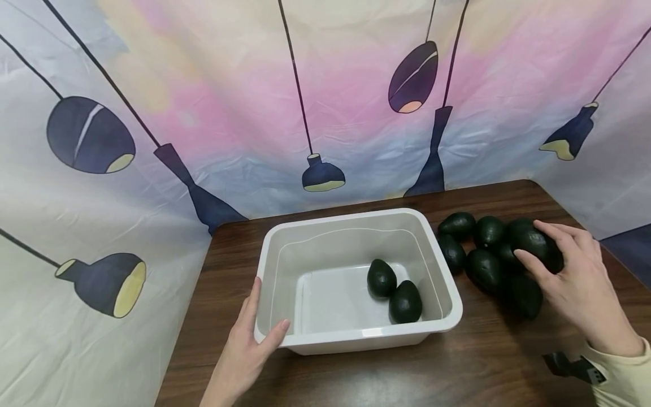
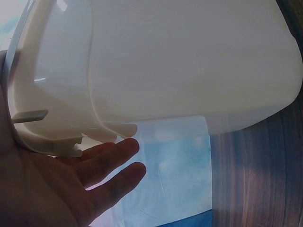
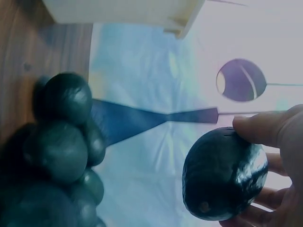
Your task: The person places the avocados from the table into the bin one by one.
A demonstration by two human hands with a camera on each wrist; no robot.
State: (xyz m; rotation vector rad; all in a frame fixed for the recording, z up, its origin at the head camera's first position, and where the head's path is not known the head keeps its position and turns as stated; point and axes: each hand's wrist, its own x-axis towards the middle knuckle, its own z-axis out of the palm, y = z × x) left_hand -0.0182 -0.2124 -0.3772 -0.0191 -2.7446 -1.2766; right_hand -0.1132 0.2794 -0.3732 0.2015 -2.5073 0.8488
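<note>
My right hand (image 1: 585,277) holds a dark green avocado (image 1: 539,243) between thumb and fingers. In the right wrist view the held avocado (image 3: 225,175) hangs in the air, apart from the pile. Several more avocados (image 1: 484,270) lie heaped on the table, right of a white plastic bin (image 1: 356,342). Inside that bin, near its right end, two avocados (image 1: 381,278) lie side by side. My left hand (image 1: 244,345) holds the bin's near left corner, thumb over the rim and fingers along the outside. The left wrist view shows those fingers (image 2: 116,187) under the rim.
The bin stands on a dark wooden table (image 1: 356,379). A cloth backdrop (image 1: 244,113) printed with hanging lamps rises behind the table and at its sides. A black strap (image 1: 572,367) hangs by the right sleeve (image 1: 625,373).
</note>
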